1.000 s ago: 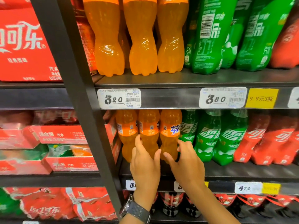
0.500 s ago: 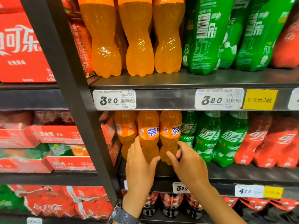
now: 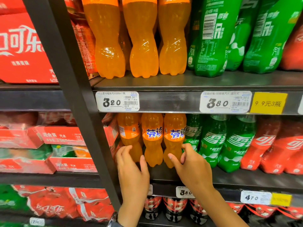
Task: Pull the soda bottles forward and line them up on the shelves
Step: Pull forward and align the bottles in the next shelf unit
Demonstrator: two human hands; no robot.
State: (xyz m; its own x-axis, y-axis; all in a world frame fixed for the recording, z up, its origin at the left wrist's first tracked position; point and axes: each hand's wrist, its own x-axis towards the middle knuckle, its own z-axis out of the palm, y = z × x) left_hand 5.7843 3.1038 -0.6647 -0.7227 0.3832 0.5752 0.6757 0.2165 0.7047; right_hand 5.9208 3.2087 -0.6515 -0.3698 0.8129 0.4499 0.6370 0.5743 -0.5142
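Three orange bottles [image 3: 152, 138] being fronted: left hand [image 3: 132, 171] grip wide beside first, right hand [image 3: 191, 163] grip pinching third; next, pull forward to shelf [image 3: 246, 179] edge.

The top edge cuts off the caps of the upper orange bottles [image 3: 139, 38]. At nine o'clock the red cartons [image 3: 54, 138] blur unreadable. The left hand [image 3: 132, 171] hides the leftmost orange bottle [image 3: 129, 136]'s base.
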